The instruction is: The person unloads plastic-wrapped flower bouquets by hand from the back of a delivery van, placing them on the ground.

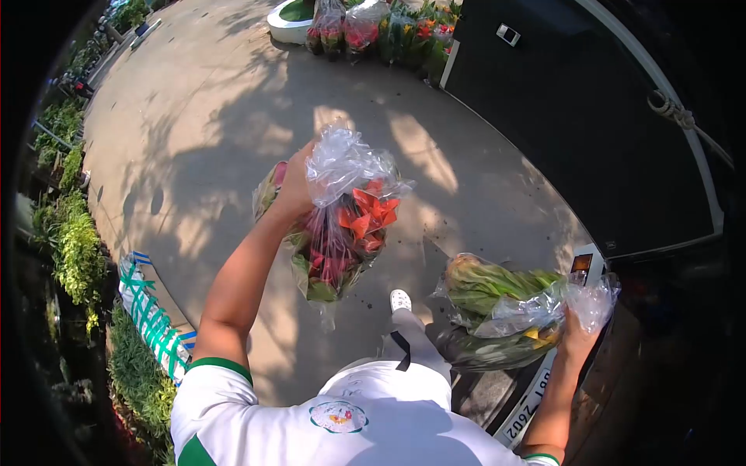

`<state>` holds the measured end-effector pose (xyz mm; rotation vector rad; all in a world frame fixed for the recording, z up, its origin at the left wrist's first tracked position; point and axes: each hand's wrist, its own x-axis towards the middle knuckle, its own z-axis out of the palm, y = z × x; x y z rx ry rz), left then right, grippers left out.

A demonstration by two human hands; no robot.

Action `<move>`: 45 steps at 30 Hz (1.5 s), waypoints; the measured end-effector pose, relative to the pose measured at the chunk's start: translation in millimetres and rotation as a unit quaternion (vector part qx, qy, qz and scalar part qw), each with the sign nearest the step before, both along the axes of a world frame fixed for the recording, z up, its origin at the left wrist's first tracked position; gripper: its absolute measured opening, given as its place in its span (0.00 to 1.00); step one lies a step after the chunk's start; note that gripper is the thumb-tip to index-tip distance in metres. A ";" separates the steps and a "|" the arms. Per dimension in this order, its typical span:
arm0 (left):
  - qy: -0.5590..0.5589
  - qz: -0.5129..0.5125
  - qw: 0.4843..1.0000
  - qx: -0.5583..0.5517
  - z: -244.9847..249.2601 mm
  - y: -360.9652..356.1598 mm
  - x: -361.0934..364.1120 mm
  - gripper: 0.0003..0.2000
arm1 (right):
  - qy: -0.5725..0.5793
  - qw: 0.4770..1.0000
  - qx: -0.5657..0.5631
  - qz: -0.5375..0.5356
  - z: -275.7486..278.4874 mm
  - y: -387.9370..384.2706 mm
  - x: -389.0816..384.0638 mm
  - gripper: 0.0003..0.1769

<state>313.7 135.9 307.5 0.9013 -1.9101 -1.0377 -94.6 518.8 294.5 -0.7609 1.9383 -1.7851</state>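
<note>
Left hand (pixel 294 186) raised, grip clamped on red bouquet (pixel 342 233), right hand (pixel 576 338) low, clamped on green bouquet (pixel 497 299)

Wrapped bunch (pixel 346 233) in the left hand (pixel 295 186): clear glossy film, orange blooms at the top, deep red and magenta ones below, green leaves at the base. Wrapped bundle (pixel 497 311) in the right hand (pixel 579 338): clear film, mostly green foliage, one yellow patch near the lower edge. Shirt (pixel 365 423): white, green bands at the sleeve hems, a round multicoloured emblem. Shoe (pixel 400 299): white. Pavement (pixel 194 116): pale beige-grey, dappled with dark leaf shadows. Box (pixel 151 314): pale, crossed with teal-green tape and blue stripes. Vehicle (pixel 590 124): black with white trim. Plate (pixel 528 404): white, dark characters. Far flower wraps (pixel 365 31): red, orange, yellow, green. Hedge (pixel 78 248): bright green.
</note>
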 end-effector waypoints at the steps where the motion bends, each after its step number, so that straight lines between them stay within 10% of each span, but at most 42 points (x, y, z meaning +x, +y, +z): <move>1: 0.006 0.026 1.000 0.000 15.4 -9.5 11.7 0.20 | -0.004 0.999 0.030 -0.021 -23.5 -33.1 3.8 0.35; 8: 0.007 0.126 0.992 -0.023 -34.9 -194.6 99.4 0.18 | 0.143 0.971 0.066 0.178 -137.9 -281.4 74.2 0.20; 14: -0.066 0.177 0.982 -0.030 -74.5 -333.7 105.7 0.18 | 0.167 0.973 0.088 0.129 -244.0 -488.7 61.8 0.24; 32: 0.072 0.109 0.991 0.027 -196.9 -700.5 -67.6 0.20 | 0.190 0.978 0.026 0.081 -300.2 -955.7 -52.2 0.32; 40: 0.134 0.059 0.980 0.136 -295.5 -794.8 -193.3 0.29 | 0.261 0.965 0.004 0.006 -346.2 -1070.8 -145.5 0.26; 43: -0.153 0.119 0.969 0.156 -337.6 -818.0 -227.0 0.37 | 0.305 0.928 0.212 -0.009 -375.8 -1071.6 -152.4 0.32; 45: -0.111 0.090 0.988 0.054 -375.2 -834.0 -238.2 0.41 | 0.283 0.927 0.245 0.022 -385.1 -1069.5 -145.5 0.40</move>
